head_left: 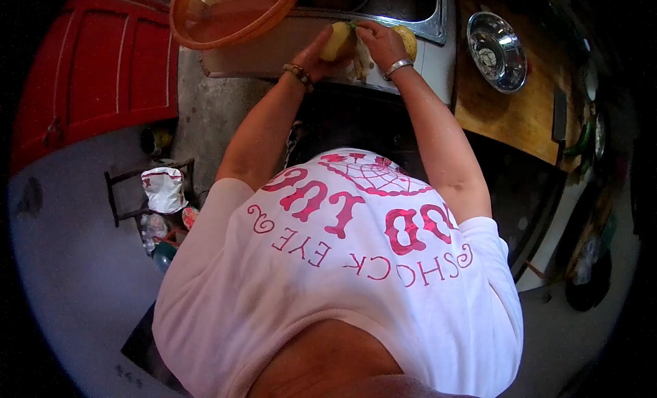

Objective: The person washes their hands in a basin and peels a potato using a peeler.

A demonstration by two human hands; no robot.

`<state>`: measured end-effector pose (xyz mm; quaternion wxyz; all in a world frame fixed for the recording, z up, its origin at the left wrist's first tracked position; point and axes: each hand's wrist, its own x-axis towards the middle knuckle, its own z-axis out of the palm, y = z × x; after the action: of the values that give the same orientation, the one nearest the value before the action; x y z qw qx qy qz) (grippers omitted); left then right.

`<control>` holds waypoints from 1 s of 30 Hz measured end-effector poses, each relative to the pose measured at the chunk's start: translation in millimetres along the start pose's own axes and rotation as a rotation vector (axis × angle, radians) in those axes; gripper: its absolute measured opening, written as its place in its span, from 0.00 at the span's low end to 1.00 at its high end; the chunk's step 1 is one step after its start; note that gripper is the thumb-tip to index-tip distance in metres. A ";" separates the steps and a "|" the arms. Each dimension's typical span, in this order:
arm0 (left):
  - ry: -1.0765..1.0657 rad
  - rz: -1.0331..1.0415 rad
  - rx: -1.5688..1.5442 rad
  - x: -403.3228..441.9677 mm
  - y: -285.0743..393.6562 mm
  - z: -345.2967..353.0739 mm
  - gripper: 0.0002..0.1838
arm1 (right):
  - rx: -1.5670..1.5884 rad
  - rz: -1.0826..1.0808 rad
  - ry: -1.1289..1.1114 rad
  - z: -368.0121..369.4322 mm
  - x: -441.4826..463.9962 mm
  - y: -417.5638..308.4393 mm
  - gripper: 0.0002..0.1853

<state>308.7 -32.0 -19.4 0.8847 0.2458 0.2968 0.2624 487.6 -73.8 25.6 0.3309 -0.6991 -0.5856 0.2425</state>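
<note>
My left hand [316, 59] is closed around a yellow, pale-skinned potato [337, 42] over the counter by the sink. My right hand [384, 47] is pinched on a small green-handled tool [353, 26] at the potato's right side; its working end is too small to make out. Below and between the hands lie pale strips that look like peel [361, 64]. A second potato [406, 39] rests on the white counter [432, 59], partly hidden behind my right hand.
An orange-rimmed plastic basin [236, 39] stands left of my hands. Beyond them is a steel sink [438, 15]. At right, a shiny metal bowl [510, 73] sits on a wooden board [499, 124], with a dark flat object [560, 114] at the board's edge. Red cabinet doors [96, 62] are far left.
</note>
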 end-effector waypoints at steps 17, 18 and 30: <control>0.259 0.038 -0.486 23.7 -17.8 0.5 0.27 | -0.201 0.053 0.040 37.8 -46.7 -22.1 0.14; 0.162 0.045 -0.607 27.7 -17.0 -2.3 0.26 | -0.180 0.056 0.049 40.2 -52.5 -26.0 0.14; 0.490 0.117 -0.452 42.7 -10.2 10.4 0.26 | -0.133 0.058 0.024 52.4 -85.2 -14.8 0.14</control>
<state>348.0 -16.4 -34.9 0.8026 -0.0104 0.4203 0.4231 423.1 -146.5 -2.3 0.2833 -0.7390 -0.5761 0.2042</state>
